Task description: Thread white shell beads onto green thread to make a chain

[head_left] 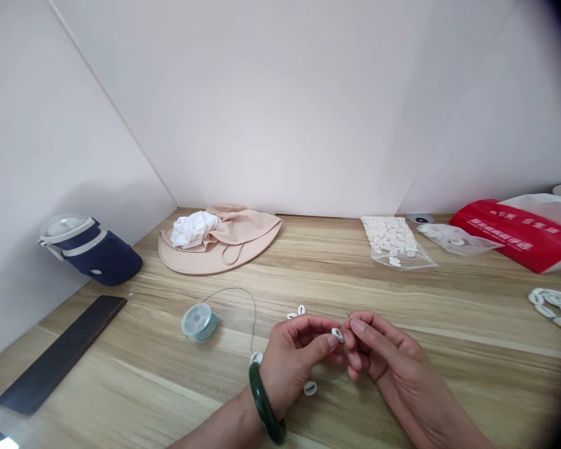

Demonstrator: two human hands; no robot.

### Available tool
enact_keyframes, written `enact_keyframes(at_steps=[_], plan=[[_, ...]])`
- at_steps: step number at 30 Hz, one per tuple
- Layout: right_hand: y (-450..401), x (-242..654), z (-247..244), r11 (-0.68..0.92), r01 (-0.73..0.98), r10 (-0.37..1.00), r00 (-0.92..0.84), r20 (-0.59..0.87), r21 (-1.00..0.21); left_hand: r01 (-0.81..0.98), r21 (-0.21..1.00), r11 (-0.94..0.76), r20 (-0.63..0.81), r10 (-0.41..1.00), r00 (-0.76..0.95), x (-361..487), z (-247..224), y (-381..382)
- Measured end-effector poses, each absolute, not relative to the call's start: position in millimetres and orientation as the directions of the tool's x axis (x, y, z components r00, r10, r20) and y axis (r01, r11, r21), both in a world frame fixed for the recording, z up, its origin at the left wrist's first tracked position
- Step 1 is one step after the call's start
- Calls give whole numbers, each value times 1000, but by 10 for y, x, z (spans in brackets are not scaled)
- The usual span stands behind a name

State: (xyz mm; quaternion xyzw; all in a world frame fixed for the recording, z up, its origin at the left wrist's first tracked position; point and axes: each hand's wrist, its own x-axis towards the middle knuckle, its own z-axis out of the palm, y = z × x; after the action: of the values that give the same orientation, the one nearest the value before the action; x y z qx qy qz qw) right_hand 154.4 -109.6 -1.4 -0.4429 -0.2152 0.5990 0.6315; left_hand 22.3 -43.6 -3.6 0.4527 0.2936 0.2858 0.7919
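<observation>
My left hand [299, 349], with a green bangle [265, 405] at the wrist, pinches a small white shell [337, 335] between thumb and fingers. Close against it on the right, my right hand [388, 349] has thumb and index finger pinched on a thin cord [348, 315]. A clear spool [201, 322] of pale teal cord lies to the left, and its strand curves over to a white shell [257, 357] beside my left wrist. Another loose shell [310, 388] lies below my hands. Two more shells [302, 309] are just behind my left fingers.
A blue jug [98, 249] and a dark flat bar [63, 352] are at left. A beige hat [243, 240] with white cloth lies behind. Bags of shells [388, 236], a red bag [518, 231] and strung shells [554, 305] are at right on the wooden table [168, 386].
</observation>
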Motion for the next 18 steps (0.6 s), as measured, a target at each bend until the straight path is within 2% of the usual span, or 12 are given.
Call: enact_keyframes(at_steps=[5, 11, 15, 18], plan=[[-1092, 1596, -49, -76, -465, 933, 280, -227, -882, -122, 908, 401, -254, 758, 601, 235, -30, -413], [-1098, 1640, -94, -59, -206, 889, 435, -145, -977, -166, 901, 402, -248, 788, 563, 250, -9, -391], [-1084, 1629, -137, -132, -19, 895, 427, -128, -991, -80, 968, 236, -170, 860, 482, 229, -25, -381], [-1071, 1616, -169, -141, 38, 910, 398, -114, -989, 6, 995, 95, -86, 868, 490, 219, -59, -388]])
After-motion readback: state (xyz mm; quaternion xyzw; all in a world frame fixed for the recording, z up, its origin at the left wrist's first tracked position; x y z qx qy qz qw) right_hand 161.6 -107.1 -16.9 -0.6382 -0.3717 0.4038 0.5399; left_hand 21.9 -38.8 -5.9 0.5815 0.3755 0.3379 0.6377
